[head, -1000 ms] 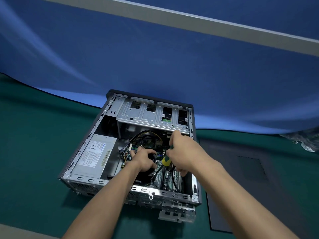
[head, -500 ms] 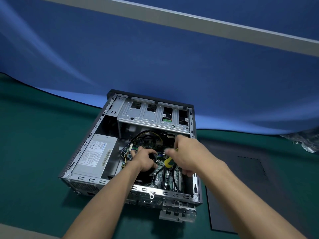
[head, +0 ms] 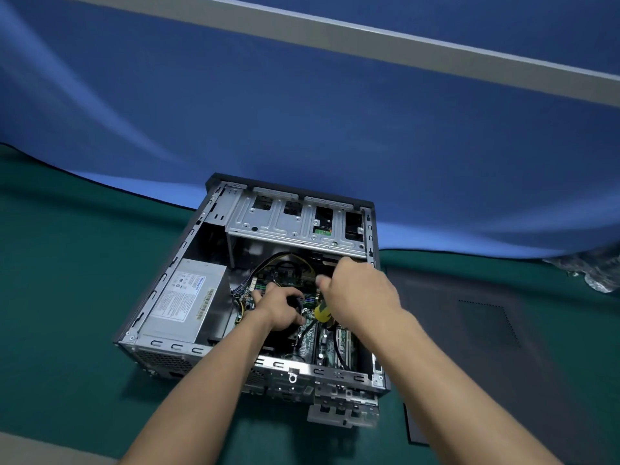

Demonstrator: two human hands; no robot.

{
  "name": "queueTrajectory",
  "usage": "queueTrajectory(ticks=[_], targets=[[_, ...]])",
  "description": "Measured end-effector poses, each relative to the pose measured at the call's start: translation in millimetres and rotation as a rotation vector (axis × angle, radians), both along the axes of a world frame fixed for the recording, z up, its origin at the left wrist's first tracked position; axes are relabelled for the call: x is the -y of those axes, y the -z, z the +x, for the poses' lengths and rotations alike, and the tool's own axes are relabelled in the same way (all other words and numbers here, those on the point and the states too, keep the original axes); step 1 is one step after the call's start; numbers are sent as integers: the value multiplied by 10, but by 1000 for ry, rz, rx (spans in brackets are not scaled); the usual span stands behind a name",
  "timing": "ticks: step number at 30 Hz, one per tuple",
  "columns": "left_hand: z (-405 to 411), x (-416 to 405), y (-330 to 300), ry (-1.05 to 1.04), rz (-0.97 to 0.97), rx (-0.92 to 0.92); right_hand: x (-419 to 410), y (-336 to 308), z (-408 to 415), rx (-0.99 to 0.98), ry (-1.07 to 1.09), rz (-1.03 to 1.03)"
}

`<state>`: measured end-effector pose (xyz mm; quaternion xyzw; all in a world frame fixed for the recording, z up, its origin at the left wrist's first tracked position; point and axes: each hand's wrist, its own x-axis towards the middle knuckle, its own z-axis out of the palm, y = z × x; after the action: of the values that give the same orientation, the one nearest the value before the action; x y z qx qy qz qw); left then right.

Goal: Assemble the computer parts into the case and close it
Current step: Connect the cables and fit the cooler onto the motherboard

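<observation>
Two bare forearms reach over the near edge of an open computer case (head: 369,229) lying on a green mat (head: 67,263), its loose bracket (head: 342,412) hanging off the near rim. Inside, the left hand (head: 280,307) curls its fingers around a dark part seated on the circuit board (head: 322,344), most likely the cooler, though the hand hides much of it. Just beside it, the right hand (head: 359,290) grips a screwdriver (head: 322,313), of which only the yellow and green handle shows below the palm; the tip is out of sight among the black cables. To the left, the power supply (head: 188,300) already sits in its corner, with wires running to the board. Farther back, the metal drive cage (head: 295,223) spans the case and appears partly filled. The dark side panel (head: 486,330) lies flat on the mat to the right, well apart from the case. By this view the work looks well along: the main parts are in, a fastening is under way, and the panel is not yet fitted to close the case. A blue backdrop (head: 302,112) rises behind.
</observation>
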<state>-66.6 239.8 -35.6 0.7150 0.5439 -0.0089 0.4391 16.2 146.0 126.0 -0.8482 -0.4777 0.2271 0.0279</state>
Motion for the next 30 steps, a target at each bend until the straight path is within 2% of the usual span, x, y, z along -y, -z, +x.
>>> queueTrajectory(ticks=[2,3,6,7,10,11,14,18,20,23,26,30], targets=[[-2,0,-4,7,-7,-6,-2,-9,-1,-126,0,-36],[1,0,-3,8,-9,-5,3,-9,-4,-125,-6,-46],[4,4,-6,-6,-7,8,25,10,24,111,-43,-29],[1,3,-8,-6,-12,8,32,12,52,104,-26,-29],[-2,-4,-17,-6,-19,11,25,-12,109,-133,27,-62],[0,-4,-21,-7,-19,9,29,-6,115,-147,35,-59],[4,-2,-12,-18,-16,15,48,38,148,-12,45,13],[1,2,-11,-17,-11,14,55,35,97,-225,9,-33],[4,2,-10,-15,-11,14,60,49,53,-185,-6,23],[3,4,2,-5,-2,0,35,47,38,1,10,80],[1,3,9,2,-12,-2,-2,27,19,-127,-7,4],[-6,-4,12,9,-5,-9,-16,34,-43,60,-4,42]])
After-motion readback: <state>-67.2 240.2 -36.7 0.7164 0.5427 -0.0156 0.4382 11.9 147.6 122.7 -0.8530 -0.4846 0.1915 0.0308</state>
